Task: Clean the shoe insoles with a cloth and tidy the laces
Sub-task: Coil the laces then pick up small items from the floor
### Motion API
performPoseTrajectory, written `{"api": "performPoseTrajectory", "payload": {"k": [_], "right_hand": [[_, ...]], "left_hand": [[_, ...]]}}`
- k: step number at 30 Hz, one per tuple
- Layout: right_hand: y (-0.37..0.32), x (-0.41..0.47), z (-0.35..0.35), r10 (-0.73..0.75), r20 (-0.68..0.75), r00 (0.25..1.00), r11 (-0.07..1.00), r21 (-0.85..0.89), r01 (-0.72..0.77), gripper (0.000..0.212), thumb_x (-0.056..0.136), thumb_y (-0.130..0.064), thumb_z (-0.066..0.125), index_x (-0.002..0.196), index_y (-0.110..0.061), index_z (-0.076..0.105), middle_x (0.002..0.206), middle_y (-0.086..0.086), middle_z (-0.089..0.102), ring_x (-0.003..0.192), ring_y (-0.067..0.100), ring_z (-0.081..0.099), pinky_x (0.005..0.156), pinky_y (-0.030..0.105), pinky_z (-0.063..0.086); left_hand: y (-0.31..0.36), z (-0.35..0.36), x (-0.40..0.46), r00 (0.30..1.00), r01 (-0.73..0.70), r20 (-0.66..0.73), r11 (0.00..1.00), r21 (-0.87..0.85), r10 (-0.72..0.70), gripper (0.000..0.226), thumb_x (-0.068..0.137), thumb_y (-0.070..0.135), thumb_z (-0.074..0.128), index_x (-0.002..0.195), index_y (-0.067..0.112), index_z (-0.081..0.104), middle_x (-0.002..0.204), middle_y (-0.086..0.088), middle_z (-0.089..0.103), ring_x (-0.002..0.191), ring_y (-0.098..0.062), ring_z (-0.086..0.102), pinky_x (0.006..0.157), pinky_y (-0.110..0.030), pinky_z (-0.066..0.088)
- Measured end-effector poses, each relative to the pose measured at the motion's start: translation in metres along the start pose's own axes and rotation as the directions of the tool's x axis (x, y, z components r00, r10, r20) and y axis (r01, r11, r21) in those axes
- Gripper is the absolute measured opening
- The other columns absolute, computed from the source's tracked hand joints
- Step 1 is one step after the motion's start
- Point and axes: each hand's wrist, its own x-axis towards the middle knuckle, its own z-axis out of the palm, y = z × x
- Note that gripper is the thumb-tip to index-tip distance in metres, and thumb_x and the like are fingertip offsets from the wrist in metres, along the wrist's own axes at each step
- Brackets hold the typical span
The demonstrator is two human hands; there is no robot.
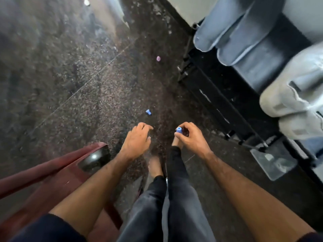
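**A:** Your right hand point(187, 137) is pinching a small blue cap-like piece point(179, 130) between thumb and fingertips. Your left hand point(138, 138) holds nothing; its fingers are loosely curled, hovering over the speckled stone floor point(70, 84).

**B:** And the things you're meant to work on?

**A:** No cloth or laces that I can make out. What look like two pale blue insoles point(232, 35) lean on the dark rack point(227, 95) up to your right, their long axes running from upper right down toward lower left. Below them on the same rack sits a grey-white shoe point(293, 102), blurred, toe pointing left toward the floor. All of that lies well apart from both hands, ahead and to the right, so your right hand is the nearer one, though it is occupied.

**B:** What's between?

**A:** Open floor mostly. A second blue piece point(148, 112) lies just ahead of your left hand, and a small pink bit point(158, 58) farther on. Your legs in dark trousers point(174, 198) stand beneath your arms, bare feet on the floor. A maroon chair point(57, 173) stands at your left, out of the way. I'd judge you need to free that right hand before reaching for the rack.
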Motion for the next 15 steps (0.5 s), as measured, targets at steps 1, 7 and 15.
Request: {"api": "performPoseTrajectory", "payload": {"k": [1, 7, 15], "right_hand": [[-0.007, 0.016, 0.002, -0.003, 0.014, 1.0, 1.0, -0.015, 0.004, 0.011, 0.089, -0.023, 0.075, 0.095, -0.017, 0.068, 0.092, -0.002, 0.059, 0.081, 0.006, 0.058, 0.075, 0.011, 0.044], [-0.014, 0.129, 0.02, 0.057, 0.115, 0.992, 0.997, -0.061, -0.051, 0.01, 0.095, -0.022, 0.067, 0.099, -0.014, 0.067, 0.1, 0.0, 0.063, 0.094, 0.012, 0.06, 0.087, 0.026, 0.047], [0.028, 0.257, 0.077, 0.219, 0.166, 0.961, 0.975, 0.004, -0.223, 0.014, 0.094, -0.011, 0.053, 0.097, -0.01, 0.067, 0.08, 0.005, 0.068, 0.07, 0.014, 0.064, 0.07, 0.032, 0.051]], "left_hand": [[-0.008, -0.007, 0.01, 1.0, 0.023, 0.007, 1.0, -0.006, -0.023, 0.038, 0.091, 0.021, 0.058, 0.129, 0.022, 0.053, 0.125, -0.004, 0.05, 0.114, -0.029, 0.057, 0.094, -0.051, 0.05], [-0.06, -0.008, 0.089, 0.998, 0.064, -0.017, 0.998, -0.018, -0.064, 0.038, 0.085, 0.016, 0.061, 0.123, 0.018, 0.057, 0.113, -0.007, 0.053, 0.103, -0.033, 0.062, 0.089, -0.051, 0.052], [-0.159, 0.1, 0.215, 0.981, 0.158, 0.091, 0.979, 0.127, -0.17, 0.038, 0.07, 0.036, 0.041, 0.106, 0.028, 0.047, 0.099, -0.002, 0.048, 0.099, -0.043, 0.053, 0.082, -0.056, 0.049]]}}
